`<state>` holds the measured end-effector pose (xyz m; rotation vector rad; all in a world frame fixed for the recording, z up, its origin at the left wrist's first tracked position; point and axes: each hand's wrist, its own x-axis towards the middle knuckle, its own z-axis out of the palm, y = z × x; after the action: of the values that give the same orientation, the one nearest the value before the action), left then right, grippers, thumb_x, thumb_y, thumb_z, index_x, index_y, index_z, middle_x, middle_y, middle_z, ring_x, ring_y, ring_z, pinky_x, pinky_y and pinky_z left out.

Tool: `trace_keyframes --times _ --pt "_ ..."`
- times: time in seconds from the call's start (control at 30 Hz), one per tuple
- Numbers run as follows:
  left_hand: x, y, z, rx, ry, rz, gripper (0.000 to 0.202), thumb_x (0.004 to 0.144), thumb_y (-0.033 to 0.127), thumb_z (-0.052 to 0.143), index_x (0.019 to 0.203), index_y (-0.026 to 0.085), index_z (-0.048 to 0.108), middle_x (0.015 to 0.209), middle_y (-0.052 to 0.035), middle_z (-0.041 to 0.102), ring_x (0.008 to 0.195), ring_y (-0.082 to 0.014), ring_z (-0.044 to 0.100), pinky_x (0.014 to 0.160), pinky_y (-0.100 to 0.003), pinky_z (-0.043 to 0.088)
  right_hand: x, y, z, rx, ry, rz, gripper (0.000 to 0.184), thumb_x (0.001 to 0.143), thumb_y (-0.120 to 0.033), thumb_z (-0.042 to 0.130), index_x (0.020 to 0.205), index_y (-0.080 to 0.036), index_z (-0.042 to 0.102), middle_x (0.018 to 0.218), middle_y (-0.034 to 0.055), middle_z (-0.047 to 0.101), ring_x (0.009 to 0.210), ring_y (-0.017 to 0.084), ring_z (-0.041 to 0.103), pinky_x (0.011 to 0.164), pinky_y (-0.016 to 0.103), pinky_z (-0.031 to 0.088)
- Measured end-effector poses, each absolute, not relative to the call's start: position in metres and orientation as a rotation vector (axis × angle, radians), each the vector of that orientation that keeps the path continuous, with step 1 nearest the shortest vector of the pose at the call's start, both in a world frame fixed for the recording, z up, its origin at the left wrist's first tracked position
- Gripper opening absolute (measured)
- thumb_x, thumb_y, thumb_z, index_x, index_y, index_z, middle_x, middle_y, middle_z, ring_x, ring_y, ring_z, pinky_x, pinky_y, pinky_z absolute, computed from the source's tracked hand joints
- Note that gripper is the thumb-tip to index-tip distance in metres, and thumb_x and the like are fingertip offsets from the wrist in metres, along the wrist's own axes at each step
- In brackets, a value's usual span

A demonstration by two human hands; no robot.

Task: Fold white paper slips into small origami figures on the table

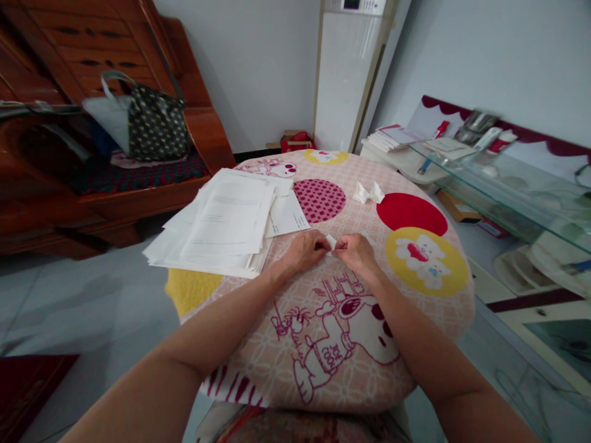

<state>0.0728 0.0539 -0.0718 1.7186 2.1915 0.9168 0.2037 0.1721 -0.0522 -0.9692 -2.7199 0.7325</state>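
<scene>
Between my hands, over the middle of the table, is a small piece of folded white paper (pixel 331 242). The fingers of my left hand (pixel 307 248) pinch its left side. My right hand (pixel 356 252) pinches the right side with thumb and fingertips. Much of the paper is hidden by the fingers, so its exact shape does not show. Farther back on the cloth sit two small folded white paper pieces (pixel 368 193), close together. A stack of printed white sheets (pixel 226 215) lies to the left of my left hand.
A patterned cloth (pixel 295 332) covers the round table. On the right stands a glass-topped cabinet (pixel 517 191) holding papers and cups. A wooden bench (pixel 203 135) with a dark patterned bag (pixel 157 123) is at the left. Behind the table rises a tall white appliance (pixel 346 74).
</scene>
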Motion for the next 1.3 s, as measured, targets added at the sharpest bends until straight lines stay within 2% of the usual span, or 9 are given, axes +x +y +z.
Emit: trace_keyframes --times 0.17,0.37,0.67,0.73,0.83,0.93,1.0,1.13,1.3 --pt "0.079 0.059 -0.068 1.578 2.257 0.943 0.022 0.074 0.009 0.062 0.087 0.014 0.079 0.086 -0.0064 0.074 0.075 -0.0180 0.064 0.074 -0.028 0.050 0.205 0.175 -0.055 -0.926 -2.712 0.726 0.007 0.077 -0.026 0.073 0.077 -0.021 0.078 0.076 0.0038 0.075 0.072 0.017 0.064 0.062 0.027 0.038" --pt "0.072 0.055 -0.069 1.438 2.241 0.946 0.032 0.068 0.004 0.063 0.094 0.014 0.078 0.089 -0.0063 0.072 0.074 -0.0169 0.061 0.070 -0.028 0.049 0.205 0.173 -0.053 -0.959 -2.709 0.758 0.005 0.076 -0.024 0.074 0.075 -0.020 0.077 0.075 0.0033 0.074 0.069 0.016 0.063 0.061 0.027 0.037" --pt "0.048 0.043 -0.078 1.421 2.022 1.014 0.066 0.060 -0.004 0.048 0.118 0.017 0.073 0.113 -0.0068 0.074 0.098 -0.0190 0.067 0.089 -0.033 0.053 0.205 0.175 -0.055 -0.950 -2.693 0.792 0.002 0.075 -0.020 0.075 0.075 -0.020 0.077 0.075 0.0030 0.074 0.069 0.017 0.063 0.062 0.027 0.038" --pt "0.041 0.041 -0.078 1.435 1.919 1.033 0.068 0.062 -0.003 0.048 0.122 0.017 0.071 0.117 -0.0064 0.074 0.101 -0.0186 0.068 0.092 -0.033 0.053 0.205 0.175 -0.056 -0.947 -2.687 0.790 0.002 0.075 -0.020 0.075 0.074 -0.020 0.077 0.075 0.0030 0.074 0.069 0.017 0.064 0.063 0.028 0.039" --pt "0.039 0.039 -0.074 1.441 1.943 1.036 0.059 0.067 0.001 0.051 0.121 0.017 0.071 0.113 -0.0063 0.075 0.097 -0.0183 0.068 0.089 -0.032 0.052 0.205 0.175 -0.055 -0.947 -2.674 0.806 0.002 0.074 -0.020 0.075 0.073 -0.020 0.076 0.074 0.0031 0.074 0.069 0.017 0.063 0.062 0.028 0.039" --pt "0.047 0.043 -0.068 1.441 2.084 0.981 0.040 0.077 0.014 0.061 0.115 0.017 0.074 0.099 -0.0055 0.076 0.086 -0.0194 0.067 0.079 -0.031 0.051 0.205 0.174 -0.054 -0.956 -2.660 0.835 0.002 0.074 -0.020 0.075 0.071 -0.021 0.076 0.073 0.0031 0.074 0.067 0.018 0.063 0.061 0.028 0.038" --pt "0.054 0.047 -0.065 1.440 2.147 0.951 0.032 0.077 0.020 0.066 0.108 0.017 0.075 0.090 -0.0043 0.074 0.079 -0.0185 0.064 0.073 -0.030 0.047 0.205 0.173 -0.054 -0.951 -2.646 0.849 0.004 0.073 -0.020 0.075 0.069 -0.021 0.074 0.071 0.0029 0.073 0.067 0.018 0.063 0.060 0.028 0.037" --pt "0.058 0.052 -0.065 1.397 2.144 1.057 0.021 0.074 0.016 0.067 0.093 0.018 0.076 0.073 0.0000 0.068 0.067 -0.0145 0.057 0.064 -0.026 0.041 0.207 0.177 -0.057 -0.911 -2.562 0.961 0.006 0.069 -0.020 0.074 0.065 -0.020 0.071 0.066 0.0017 0.071 0.063 0.017 0.060 0.058 0.028 0.037" --pt "0.054 0.048 -0.063 1.269 1.785 1.327 0.018 0.079 0.025 0.067 0.091 0.015 0.074 0.078 -0.0017 0.070 0.067 -0.0122 0.057 0.060 -0.023 0.040 0.215 0.192 -0.051 -0.808 -2.150 1.055 0.022 0.074 -0.039 0.072 0.065 -0.019 0.069 0.060 0.0017 0.065 0.058 0.016 0.056 0.056 0.028 0.038"
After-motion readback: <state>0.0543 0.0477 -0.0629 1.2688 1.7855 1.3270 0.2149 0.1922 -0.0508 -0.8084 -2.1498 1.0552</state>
